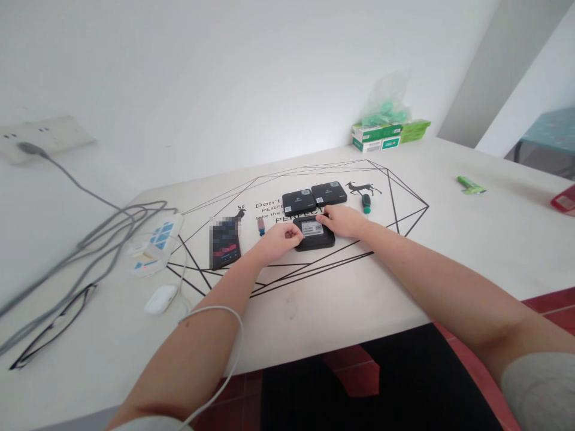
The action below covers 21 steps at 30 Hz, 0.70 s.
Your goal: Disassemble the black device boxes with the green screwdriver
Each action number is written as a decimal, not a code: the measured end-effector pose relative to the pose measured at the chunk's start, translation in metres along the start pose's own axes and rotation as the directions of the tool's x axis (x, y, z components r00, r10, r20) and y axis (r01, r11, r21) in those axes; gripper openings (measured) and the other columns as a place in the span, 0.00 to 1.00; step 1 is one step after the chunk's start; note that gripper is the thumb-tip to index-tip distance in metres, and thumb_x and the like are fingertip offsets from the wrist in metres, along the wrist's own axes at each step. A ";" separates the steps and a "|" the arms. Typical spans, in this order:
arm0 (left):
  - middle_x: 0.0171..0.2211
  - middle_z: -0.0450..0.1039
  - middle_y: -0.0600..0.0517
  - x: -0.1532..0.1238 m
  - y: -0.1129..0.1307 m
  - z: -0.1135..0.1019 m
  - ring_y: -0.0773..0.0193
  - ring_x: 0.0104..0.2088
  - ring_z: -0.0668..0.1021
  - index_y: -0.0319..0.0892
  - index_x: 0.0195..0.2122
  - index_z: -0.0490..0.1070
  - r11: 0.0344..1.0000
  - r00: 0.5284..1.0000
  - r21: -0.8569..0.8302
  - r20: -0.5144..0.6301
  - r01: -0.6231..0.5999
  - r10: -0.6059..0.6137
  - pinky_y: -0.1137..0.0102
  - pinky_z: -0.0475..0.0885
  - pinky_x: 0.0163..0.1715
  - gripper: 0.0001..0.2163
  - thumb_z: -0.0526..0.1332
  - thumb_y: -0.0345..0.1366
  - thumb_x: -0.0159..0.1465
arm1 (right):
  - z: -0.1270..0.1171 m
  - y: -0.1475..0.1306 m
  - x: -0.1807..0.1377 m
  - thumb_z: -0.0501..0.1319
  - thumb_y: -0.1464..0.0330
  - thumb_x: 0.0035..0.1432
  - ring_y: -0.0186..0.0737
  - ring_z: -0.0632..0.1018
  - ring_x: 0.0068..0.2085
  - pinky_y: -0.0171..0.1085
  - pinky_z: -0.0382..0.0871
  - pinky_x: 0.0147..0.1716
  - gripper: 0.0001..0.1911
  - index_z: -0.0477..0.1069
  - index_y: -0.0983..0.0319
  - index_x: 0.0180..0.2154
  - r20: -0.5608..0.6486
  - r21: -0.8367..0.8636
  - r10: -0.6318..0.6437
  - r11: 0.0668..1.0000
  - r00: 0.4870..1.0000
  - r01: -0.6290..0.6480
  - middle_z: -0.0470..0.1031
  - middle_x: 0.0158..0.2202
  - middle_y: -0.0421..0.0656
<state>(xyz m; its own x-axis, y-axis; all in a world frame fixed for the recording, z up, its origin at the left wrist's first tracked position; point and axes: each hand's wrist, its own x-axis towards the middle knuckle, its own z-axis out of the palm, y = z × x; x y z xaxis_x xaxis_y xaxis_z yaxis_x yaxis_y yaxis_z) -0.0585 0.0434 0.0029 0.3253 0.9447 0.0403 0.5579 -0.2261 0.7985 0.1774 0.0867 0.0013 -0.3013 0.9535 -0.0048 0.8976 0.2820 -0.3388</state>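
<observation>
We judge the right hand grasps the black box steady, inside the front edge of the counter, left hand's grip indeterminable, further handling calling for firmness.

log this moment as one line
left hand: at left edge of labelled box; right hand: at its far edge; behind: two black boxes; nearby: red-handled tool, green screwdriver, phone

The white table reads "Don't" and "PERFECT".
</observation>
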 end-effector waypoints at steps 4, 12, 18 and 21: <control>0.23 0.72 0.55 0.001 -0.001 0.000 0.63 0.27 0.72 0.44 0.28 0.77 0.999 1.000 0.048 -0.011 -0.020 0.021 0.69 0.68 0.30 0.05 0.64 0.39 0.57 | 0.000 0.000 0.000 0.49 0.50 0.73 0.58 0.82 0.49 0.44 0.69 0.42 0.25 0.74 0.62 0.45 0.008 0.008 -0.007 1.000 1.000 0.007 0.83 0.49 0.58; 0.25 0.74 0.54 0.000 0.002 -0.003 0.62 0.28 0.74 0.43 0.29 0.77 0.997 1.000 0.074 -0.005 -0.015 0.015 0.68 0.69 0.32 0.05 0.64 0.37 0.56 | 0.001 0.001 0.000 0.49 0.50 0.73 0.58 0.82 0.49 0.44 0.68 0.42 0.24 0.73 0.61 0.44 0.002 0.014 -0.014 1.000 1.000 0.014 0.82 0.48 0.58; 0.29 0.77 0.51 0.004 -0.006 -0.016 0.59 0.32 0.77 0.43 0.31 0.77 0.946 0.961 0.307 -0.275 0.100 -0.012 0.65 0.72 0.38 0.09 0.60 0.38 0.65 | -0.001 0.001 0.000 0.48 0.50 0.73 0.58 0.82 0.49 0.44 0.69 0.42 0.25 0.73 0.62 0.45 0.015 -0.003 -0.009 1.000 1.000 0.009 0.82 0.49 0.58; 0.36 0.79 0.46 0.007 -0.014 -0.020 0.54 0.40 0.79 0.42 0.33 0.78 0.815 0.965 0.565 -0.260 0.127 0.030 0.63 0.73 0.45 0.08 0.59 0.31 0.64 | -0.001 0.000 0.000 0.47 0.51 0.74 0.57 0.81 0.50 0.43 0.70 0.43 0.25 0.73 0.62 0.46 0.023 -0.032 -0.009 0.999 1.000 0.010 0.82 0.49 0.56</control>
<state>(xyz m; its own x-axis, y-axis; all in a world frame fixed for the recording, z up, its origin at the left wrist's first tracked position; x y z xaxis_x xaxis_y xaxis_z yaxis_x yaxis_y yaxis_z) -0.0789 0.0577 0.0043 0.1321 0.9668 0.2189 0.9274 -0.1986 0.3170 0.1778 0.0863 0.0021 -0.3169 0.9482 -0.0228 0.9045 0.2949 -0.3083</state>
